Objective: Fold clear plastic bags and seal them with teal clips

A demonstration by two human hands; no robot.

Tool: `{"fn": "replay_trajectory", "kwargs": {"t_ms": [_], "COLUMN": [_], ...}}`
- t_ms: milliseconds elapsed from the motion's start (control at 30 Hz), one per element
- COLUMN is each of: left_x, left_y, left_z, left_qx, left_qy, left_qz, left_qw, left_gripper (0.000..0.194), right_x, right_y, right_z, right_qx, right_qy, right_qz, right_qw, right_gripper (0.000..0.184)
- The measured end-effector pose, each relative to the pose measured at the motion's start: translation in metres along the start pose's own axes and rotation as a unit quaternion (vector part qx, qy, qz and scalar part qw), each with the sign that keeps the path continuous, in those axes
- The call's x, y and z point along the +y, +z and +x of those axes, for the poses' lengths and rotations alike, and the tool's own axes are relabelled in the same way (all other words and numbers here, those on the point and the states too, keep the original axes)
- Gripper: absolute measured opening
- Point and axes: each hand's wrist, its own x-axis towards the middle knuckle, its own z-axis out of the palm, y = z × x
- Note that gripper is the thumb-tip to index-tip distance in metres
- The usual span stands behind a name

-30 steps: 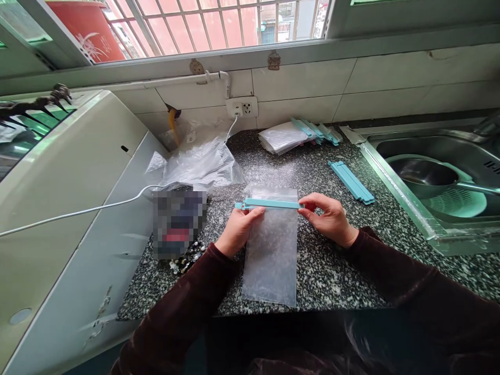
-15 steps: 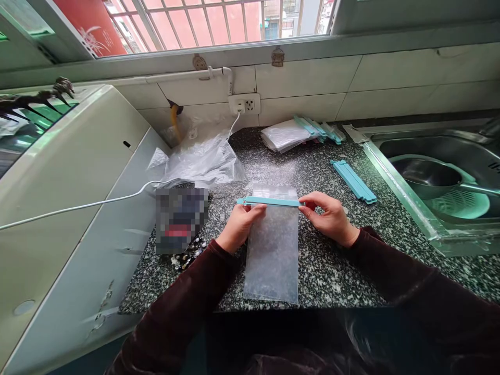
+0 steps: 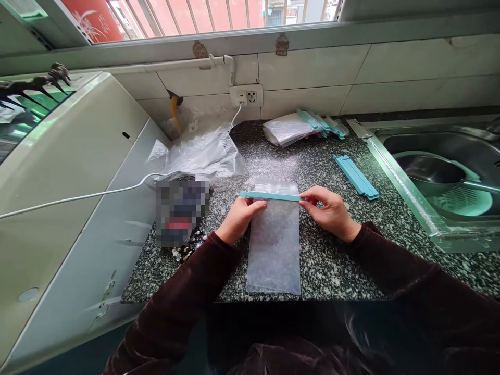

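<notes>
While the clear plastic bag [image 3: 274,255] is spread over the speckled surface [image 3: 332,271], a light-blue bag-sealing clip [image 3: 278,196] sits across it, just below its top edge. The left hand [image 3: 240,217] pinches the clip near the bag's left edge, thumb on top, the other fingers mostly hidden; the right hand [image 3: 328,212] pinches the opposite end between thumb and forefinger, just past the bag's right edge. To do this well, the film should probably stay smooth beneath the bar, with even pressure at both ends. The clip's long axis runs left to right, nearly square to the bag's length, its knobbed end pointing left; whether it is latched, I cannot tell
</notes>
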Motion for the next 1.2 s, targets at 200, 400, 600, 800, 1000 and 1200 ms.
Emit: {"fn": "replay_trajectory", "kwargs": {"t_ms": [200,400,600,800,1000,1200], "left_x": [-0.001,-0.001,0.008,0.007,0.008,0.008], "left_y": [-0.003,-0.004,-0.009,-0.009,-0.001,0.001], "left_z": [0.002,0.006,0.007,0.004,-0.002,-0.002], "left_qx": [0.01,0.072,0.072,0.021,-0.027,-0.041], "left_qy": [0.006,0.073,0.081,0.077,0.07,0.09], "left_qz": [0.007,0.052,0.11,0.146,0.208,0.233], "left_qw": [1.0,0.993,0.988,0.986,0.975,0.967], "left_gripper": [0.032,0.036,0.035,0.031,0.031,0.028], "right_x": [0.001,0.0,0.001,0.004,-0.006,-0.009], "right_y": [0.0,0.001,0.001,-0.001,0.0,0.002], "right_z": [0.0,0.002,0.0,0.001,0.009,0.009], "right_qx": [-0.001,0.0,-0.015,-0.049,-0.141,-0.155], "right_qy": [0.001,0.006,0.059,0.133,0.177,0.196], "right_qz": [-0.005,0.0,0.016,0.086,0.086,0.063], "right_qw": [1.0,1.0,0.998,0.986,0.97,0.966], "right_gripper": [0.005,0.004,0.01,0.054,0.045,0.027]}}
